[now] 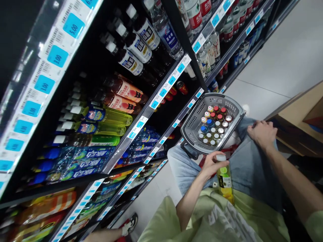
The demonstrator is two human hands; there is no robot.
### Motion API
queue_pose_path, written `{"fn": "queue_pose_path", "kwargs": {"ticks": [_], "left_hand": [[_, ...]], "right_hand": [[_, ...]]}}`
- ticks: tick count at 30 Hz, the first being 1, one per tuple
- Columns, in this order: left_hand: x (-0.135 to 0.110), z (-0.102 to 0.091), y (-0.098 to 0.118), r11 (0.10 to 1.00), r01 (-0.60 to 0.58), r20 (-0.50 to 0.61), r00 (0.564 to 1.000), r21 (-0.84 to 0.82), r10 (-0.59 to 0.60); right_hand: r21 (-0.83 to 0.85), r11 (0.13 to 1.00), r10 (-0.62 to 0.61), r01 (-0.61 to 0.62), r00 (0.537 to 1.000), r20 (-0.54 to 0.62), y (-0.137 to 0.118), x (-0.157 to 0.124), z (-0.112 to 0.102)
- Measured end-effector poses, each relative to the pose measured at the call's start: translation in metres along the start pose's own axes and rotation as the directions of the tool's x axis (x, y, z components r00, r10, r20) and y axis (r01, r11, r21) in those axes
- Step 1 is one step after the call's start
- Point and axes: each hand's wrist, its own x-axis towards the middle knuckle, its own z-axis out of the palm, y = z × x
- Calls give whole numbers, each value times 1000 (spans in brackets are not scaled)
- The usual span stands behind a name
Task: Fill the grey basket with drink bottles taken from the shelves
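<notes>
My left hand [210,166] grips a bottle [225,183] of yellow drink near its neck, just below the white cap. The bottle stands nearly upright over my lap, with a lime on its label. My right hand [263,134] rests on my knee with its fingers curled; whether anything is inside them is hidden. In front of my knees is a grey shopping basket [193,132]. It contains several bottles and cans, with red caps [220,117], blue caps [209,122], white caps [213,130] and silver can tops [224,124] facing up.
Shelves of drinks run along the left, with a blue-and-white price strip [161,92] on the edge. Green tea-coloured bottles [108,122] and dark bottles [138,50] lie within them. Cardboard boxes [295,124] stand at right. Another person's foot [130,224] shows on the floor below.
</notes>
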Motion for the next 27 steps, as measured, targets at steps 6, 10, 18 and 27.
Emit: {"fn": "queue_pose_path", "kwargs": {"ticks": [6, 10, 18, 27], "left_hand": [[7, -5, -10, 990, -37, -42, 998, 137, 43], [10, -10, -10, 983, -44, -50, 997, 177, 54], [7, -37, 1, 930, -84, -4, 996, 357, 92], [-9, -59, 26, 796, -114, 78, 993, 595, 84]], "right_hand": [[4, 1000, 10, -10, 1000, 14, -2, 0, -4], [21, 1000, 7, -8, 1000, 12, -3, -1, -7], [-14, 1000, 15, -15, 1000, 2, 1, 1, -2], [-55, 998, 15, -15, 1000, 1, 4, 1, 0]]}}
